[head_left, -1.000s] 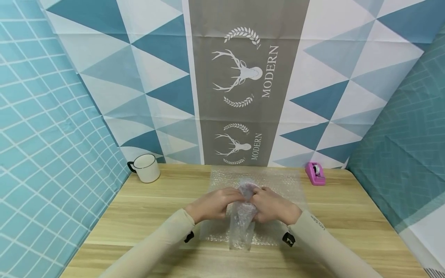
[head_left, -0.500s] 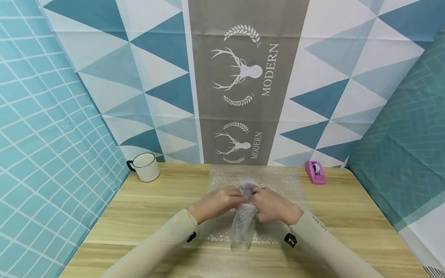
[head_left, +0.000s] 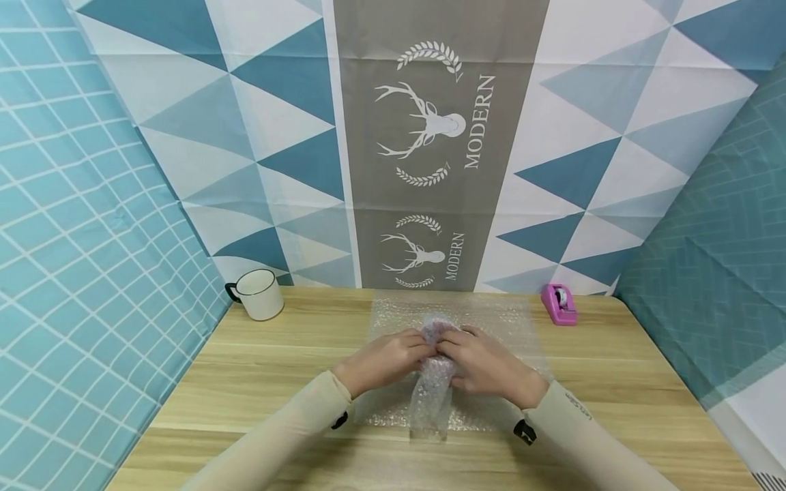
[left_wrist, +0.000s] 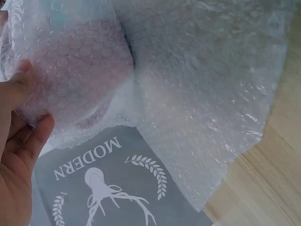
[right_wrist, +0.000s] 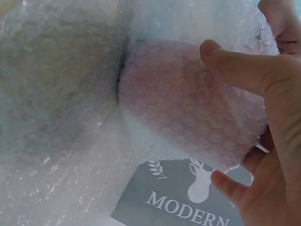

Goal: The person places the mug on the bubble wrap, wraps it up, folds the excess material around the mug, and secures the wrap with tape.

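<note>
In the head view, a bundle of bubble wrap (head_left: 434, 375) stands between both hands near the table's middle. Something pink shows through its layers; its kind is hidden. My left hand (head_left: 388, 360) grips the bundle from the left, and in the left wrist view its thumb (left_wrist: 24, 74) presses on the wrap (left_wrist: 80, 66). From the right, my right hand (head_left: 488, 361) holds the same bundle, thumb (right_wrist: 214, 54) on one face and fingers round the other side. A loose end of wrap hangs toward the table's front.
Under the bundle a bubble wrap sheet (head_left: 491, 310) lies on the wooden table (head_left: 276, 382). A white mug with a black handle (head_left: 260, 294) stands at the back left, a pink tape dispenser (head_left: 559, 305) at the back right. Patterned cloth (head_left: 424, 143) hangs behind.
My right hand has shifted its hold, its fingers now reaching farther over the bundle's top, and its wrist has moved slightly right. The left hand stays nearly in place.
</note>
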{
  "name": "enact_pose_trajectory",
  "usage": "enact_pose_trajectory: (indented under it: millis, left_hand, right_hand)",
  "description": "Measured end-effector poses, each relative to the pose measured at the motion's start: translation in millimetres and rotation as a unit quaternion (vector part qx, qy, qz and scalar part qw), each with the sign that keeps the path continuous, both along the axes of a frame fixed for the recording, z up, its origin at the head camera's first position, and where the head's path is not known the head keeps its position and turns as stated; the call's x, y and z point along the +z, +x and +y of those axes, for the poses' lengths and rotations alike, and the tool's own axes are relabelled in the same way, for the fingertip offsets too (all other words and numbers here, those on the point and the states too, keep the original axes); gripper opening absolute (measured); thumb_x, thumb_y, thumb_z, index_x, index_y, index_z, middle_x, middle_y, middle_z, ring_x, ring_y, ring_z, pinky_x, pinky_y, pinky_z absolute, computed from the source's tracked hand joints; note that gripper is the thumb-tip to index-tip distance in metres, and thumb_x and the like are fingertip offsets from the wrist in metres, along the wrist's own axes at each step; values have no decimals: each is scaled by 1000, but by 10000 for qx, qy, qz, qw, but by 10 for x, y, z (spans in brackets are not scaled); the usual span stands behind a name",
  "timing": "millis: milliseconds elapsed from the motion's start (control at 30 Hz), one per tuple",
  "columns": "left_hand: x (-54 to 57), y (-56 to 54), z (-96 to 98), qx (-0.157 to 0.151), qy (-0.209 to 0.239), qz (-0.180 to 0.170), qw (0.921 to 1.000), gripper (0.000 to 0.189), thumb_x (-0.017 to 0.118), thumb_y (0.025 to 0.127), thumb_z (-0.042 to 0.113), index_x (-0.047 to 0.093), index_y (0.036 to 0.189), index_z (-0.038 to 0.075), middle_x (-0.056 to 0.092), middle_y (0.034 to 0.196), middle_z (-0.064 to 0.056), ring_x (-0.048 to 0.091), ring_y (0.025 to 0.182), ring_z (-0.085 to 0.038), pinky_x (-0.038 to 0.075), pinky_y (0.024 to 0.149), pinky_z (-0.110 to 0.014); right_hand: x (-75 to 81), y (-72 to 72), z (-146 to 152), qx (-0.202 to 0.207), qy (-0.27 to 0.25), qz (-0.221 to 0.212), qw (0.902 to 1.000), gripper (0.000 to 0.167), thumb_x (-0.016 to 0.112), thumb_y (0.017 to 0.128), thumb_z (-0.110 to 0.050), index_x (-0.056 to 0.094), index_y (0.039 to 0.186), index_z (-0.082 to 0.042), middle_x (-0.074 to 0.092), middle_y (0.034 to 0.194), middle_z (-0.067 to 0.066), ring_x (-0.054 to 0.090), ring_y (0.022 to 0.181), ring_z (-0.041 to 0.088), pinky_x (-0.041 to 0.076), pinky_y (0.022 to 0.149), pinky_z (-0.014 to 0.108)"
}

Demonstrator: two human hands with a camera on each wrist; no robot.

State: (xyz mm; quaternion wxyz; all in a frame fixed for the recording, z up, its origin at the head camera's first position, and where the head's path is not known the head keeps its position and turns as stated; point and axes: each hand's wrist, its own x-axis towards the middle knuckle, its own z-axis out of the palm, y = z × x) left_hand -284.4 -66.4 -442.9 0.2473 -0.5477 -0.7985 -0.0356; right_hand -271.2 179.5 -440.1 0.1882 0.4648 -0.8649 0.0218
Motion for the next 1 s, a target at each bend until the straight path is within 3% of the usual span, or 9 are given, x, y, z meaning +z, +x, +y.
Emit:
enact_pose_trajectory:
  millis: [100, 267, 433, 567, 733, 833, 1000]
  left_hand:
    - [-20, -4, -5, -29, 67, 64, 10000, 29, 75, 92, 24, 72, 118, 11, 75, 116, 2, 68, 112, -12, 50, 107, -22]
    - [-49, -8, -11, -295, 398, 114, 9987, 30, 77, 92, 17, 72, 120, 9, 75, 117, -2, 70, 113, -15, 50, 109, -26]
    - [-76, -12, -43, -493, 529, 201, 9972, 36, 75, 92, 15, 69, 128, 9, 74, 122, -2, 69, 116, -16, 50, 110, -26]
    - [-90, -19, -83, -723, 469, 342, 9957, 40, 68, 92, 3, 66, 132, 10, 71, 126, -2, 67, 119, -15, 47, 112, -24]
    - [-93, -35, -96, -883, 355, 546, 9940, 40, 63, 93, -3, 65, 130, 13, 70, 127, -1, 66, 120, -14, 46, 113, -24]
    - [-99, -24, -83, -809, 270, 638, 9943, 38, 64, 95, 3, 64, 131, 14, 69, 126, 0, 65, 119, -14, 47, 113, -25]
    - [-122, 8, -66, -692, 320, 435, 9961, 39, 74, 92, 19, 63, 130, 14, 69, 128, -1, 65, 119, -14, 47, 113, -26]
  right_hand:
    - [-25, -4, -4, 0, 46, -313, 9995, 64, 88, 71, -30, 68, 127, -7, 68, 130, 6, 62, 123, 22, 52, 104, 55]
    - [-11, -20, -35, -161, 153, -759, 9969, 65, 87, 70, -25, 67, 130, -7, 67, 134, 8, 61, 127, 24, 50, 106, 58]
    - [40, -57, -75, -316, 305, -1139, 9925, 57, 85, 70, -21, 71, 124, -10, 72, 123, 6, 63, 120, 24, 51, 103, 60]
    - [47, -96, -101, -320, 387, -1336, 9898, 46, 83, 70, -15, 74, 115, -14, 74, 110, -3, 64, 110, 20, 53, 98, 57]
    - [28, -141, -104, -244, 328, -1300, 9907, 37, 83, 70, -13, 75, 106, -16, 75, 103, -7, 65, 107, 20, 55, 97, 55]
    - [14, -140, -91, -197, 231, -1197, 9924, 39, 82, 70, -13, 75, 108, -15, 75, 105, -5, 65, 109, 21, 55, 97, 53]
    - [-21, -93, -38, -113, 207, -809, 9964, 45, 82, 68, -17, 73, 112, -11, 73, 111, 2, 65, 110, 22, 54, 98, 53]
